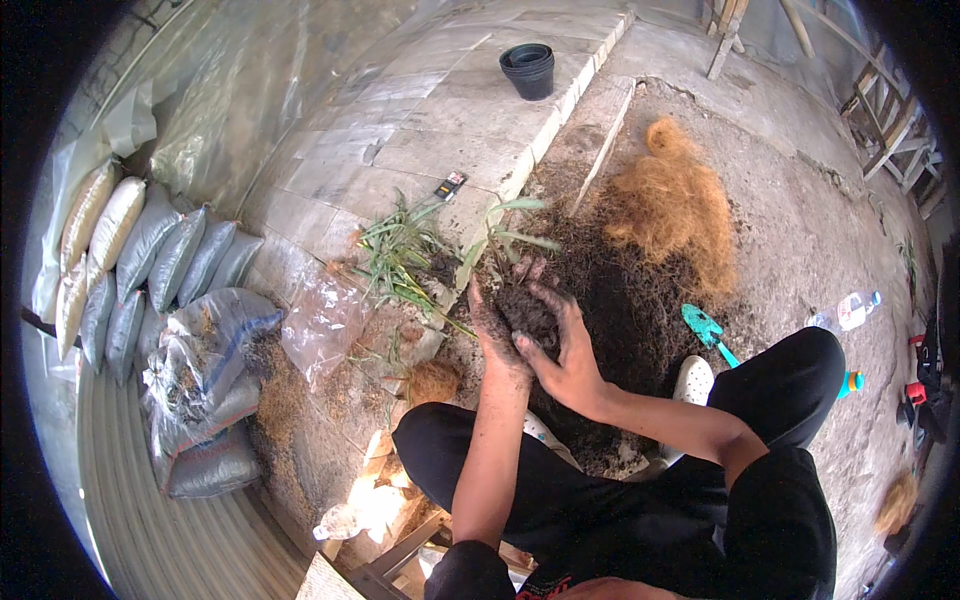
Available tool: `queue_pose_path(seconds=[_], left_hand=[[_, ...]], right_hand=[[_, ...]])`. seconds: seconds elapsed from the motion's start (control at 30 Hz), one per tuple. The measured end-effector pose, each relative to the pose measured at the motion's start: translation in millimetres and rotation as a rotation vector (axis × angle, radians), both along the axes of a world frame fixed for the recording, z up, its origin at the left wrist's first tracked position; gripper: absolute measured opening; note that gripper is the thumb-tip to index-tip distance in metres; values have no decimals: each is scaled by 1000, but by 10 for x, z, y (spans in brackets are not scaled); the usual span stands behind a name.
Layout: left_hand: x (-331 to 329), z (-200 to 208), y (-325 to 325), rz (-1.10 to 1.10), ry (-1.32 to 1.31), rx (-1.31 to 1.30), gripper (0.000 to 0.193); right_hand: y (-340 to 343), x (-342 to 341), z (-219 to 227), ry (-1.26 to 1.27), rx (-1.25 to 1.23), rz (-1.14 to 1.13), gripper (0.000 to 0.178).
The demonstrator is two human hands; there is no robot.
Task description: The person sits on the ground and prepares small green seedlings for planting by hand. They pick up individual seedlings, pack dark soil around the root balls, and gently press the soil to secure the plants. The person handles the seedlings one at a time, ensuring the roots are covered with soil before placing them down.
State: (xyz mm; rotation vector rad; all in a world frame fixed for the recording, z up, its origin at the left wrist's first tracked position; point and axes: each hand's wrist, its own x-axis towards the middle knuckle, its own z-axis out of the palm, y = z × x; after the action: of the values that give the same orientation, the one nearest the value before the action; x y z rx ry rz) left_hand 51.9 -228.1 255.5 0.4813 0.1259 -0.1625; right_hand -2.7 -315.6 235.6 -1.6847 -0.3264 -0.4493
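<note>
Between my two soil-smeared hands sits a rounded clump of dark soil (528, 318). My left hand (490, 325) curves round its left side, and my right hand (567, 345) wraps its right side with the fingers bent over it. A green seedling (505, 235) with long narrow leaves rises just beyond the clump; it seems to be rooted in it, though my fingers hide the join. Beneath and to the right of my hands spreads a heap of loose dark soil (625, 310). Left of them lies a bunch of similar leafy plants (402, 245).
Brown coconut fibre (680, 205) is piled beyond the soil. A turquoise hand trowel (703, 325) lies near my shoe, with a plastic bottle (855, 310) farther right. Black pots (527, 72) stand at the back. Filled sacks (150, 240) line the left, beside a clear plastic bag (325, 320).
</note>
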Motion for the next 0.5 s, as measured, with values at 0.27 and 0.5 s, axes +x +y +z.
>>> queue_pose_path(seconds=[0.27,0.5], left_hand=[[-23,9,272,-64,3,-14,54],[-52,8,458,17,40,-77,36]], right_hand=[[-234,112,213,-206,-193,-49,50],[-761,896,-750,803,462,257,48]])
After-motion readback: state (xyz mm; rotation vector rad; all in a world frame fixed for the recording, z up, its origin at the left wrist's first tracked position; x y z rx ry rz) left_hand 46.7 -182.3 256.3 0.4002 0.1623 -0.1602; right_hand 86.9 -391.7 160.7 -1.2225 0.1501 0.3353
